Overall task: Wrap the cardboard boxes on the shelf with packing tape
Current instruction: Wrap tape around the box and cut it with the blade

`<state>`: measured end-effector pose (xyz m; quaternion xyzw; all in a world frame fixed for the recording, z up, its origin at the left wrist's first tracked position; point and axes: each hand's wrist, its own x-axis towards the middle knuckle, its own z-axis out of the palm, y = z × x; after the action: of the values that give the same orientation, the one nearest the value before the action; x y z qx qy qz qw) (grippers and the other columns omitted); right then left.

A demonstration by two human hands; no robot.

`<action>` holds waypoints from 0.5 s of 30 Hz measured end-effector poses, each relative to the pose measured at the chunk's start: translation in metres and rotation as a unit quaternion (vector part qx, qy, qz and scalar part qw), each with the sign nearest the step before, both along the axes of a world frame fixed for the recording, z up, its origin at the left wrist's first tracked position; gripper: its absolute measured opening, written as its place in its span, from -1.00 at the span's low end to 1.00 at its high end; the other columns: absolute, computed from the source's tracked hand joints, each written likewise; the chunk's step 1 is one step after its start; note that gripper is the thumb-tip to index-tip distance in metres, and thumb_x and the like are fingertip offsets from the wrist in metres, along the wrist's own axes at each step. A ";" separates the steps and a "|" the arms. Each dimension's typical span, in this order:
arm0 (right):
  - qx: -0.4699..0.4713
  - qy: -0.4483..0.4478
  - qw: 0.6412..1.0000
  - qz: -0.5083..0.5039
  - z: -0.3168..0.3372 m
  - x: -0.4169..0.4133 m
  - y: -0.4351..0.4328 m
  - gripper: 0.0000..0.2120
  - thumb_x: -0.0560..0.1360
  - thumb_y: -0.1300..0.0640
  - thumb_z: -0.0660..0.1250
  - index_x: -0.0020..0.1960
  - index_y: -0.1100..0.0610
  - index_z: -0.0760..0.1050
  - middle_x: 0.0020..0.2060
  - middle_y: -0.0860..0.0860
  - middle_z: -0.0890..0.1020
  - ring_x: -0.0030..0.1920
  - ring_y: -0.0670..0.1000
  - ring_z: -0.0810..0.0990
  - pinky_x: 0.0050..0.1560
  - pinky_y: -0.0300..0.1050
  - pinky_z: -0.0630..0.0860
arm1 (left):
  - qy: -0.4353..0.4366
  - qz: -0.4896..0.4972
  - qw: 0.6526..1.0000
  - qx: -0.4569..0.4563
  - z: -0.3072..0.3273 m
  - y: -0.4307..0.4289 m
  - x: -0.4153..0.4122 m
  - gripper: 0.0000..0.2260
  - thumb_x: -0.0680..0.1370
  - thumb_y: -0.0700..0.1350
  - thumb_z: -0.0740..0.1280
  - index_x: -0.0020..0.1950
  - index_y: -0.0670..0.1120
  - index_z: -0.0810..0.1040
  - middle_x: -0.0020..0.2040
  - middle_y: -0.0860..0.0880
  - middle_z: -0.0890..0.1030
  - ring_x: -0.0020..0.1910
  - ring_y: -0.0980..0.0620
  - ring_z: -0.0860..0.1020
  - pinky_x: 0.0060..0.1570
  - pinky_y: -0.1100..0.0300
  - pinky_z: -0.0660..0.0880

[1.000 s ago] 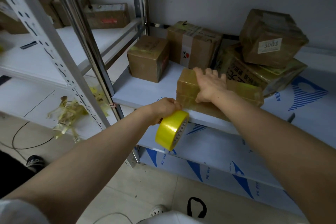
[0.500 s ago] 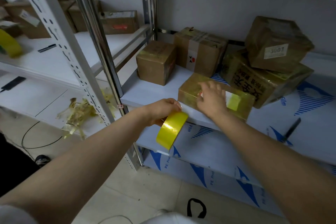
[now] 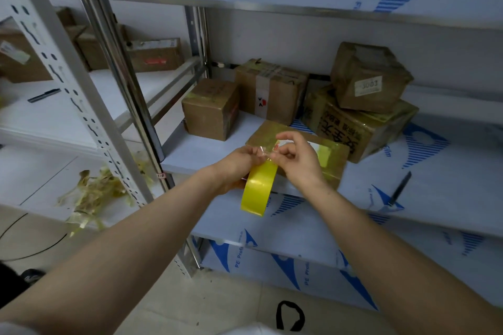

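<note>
At shelf (image 3: 206,152) front, left to right: left hand (image 3: 235,167) gripped yellow packing tape roll (image 3: 258,192); right hand (image 3: 298,162) pinched its clear free end; flat cardboard box (image 3: 336,156) lay just behind. Advice: peel slowly, keeping the strip flat and unfolded.

tape roll (image 3: 258,190): glossy yellow plastic film. front box (image 3: 324,156): brown cardboard under shiny tape wrap. shelf board (image 3: 446,179): smooth white with printed protective film. uprights (image 3: 114,43), left of frame: brushed perforated metal. floor (image 3: 174,304), bottom: matt tile.
</note>
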<state>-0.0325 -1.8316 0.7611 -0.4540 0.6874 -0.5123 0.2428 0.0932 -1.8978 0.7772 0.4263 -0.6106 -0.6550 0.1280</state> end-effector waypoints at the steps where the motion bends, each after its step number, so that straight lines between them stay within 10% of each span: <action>1: -0.011 -0.004 1.000 -0.007 0.002 -0.001 0.002 -0.72 0.46 0.29 0.40 0.02 -0.01 0.41 -0.30 -0.06 0.58 -0.21 -0.11 0.55 -0.07 -0.21 0.46 | 0.018 0.002 1.000 0.007 0.000 0.001 -0.002 -0.90 0.63 -0.16 0.20 -0.07 -0.01 0.42 -0.18 -0.06 0.51 -0.22 0.02 0.49 -0.19 0.16 0.45; 15: -0.028 0.042 0.999 -0.009 0.013 -0.018 0.011 -0.77 0.46 0.31 0.39 -0.18 -0.03 0.57 -0.15 -0.03 0.63 -0.09 -0.05 0.57 0.03 -0.19 0.51 | 0.041 0.010 0.998 0.053 0.008 0.002 -0.018 -0.85 0.65 -0.02 0.13 0.08 -0.05 0.42 -0.07 -0.13 0.58 -0.09 -0.07 0.55 0.06 0.02 0.45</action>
<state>-0.0506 -1.8204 0.7738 -0.4756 0.6860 -0.5143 0.1966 0.0752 -1.8956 0.7854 0.4118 -0.5648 -0.7020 0.1368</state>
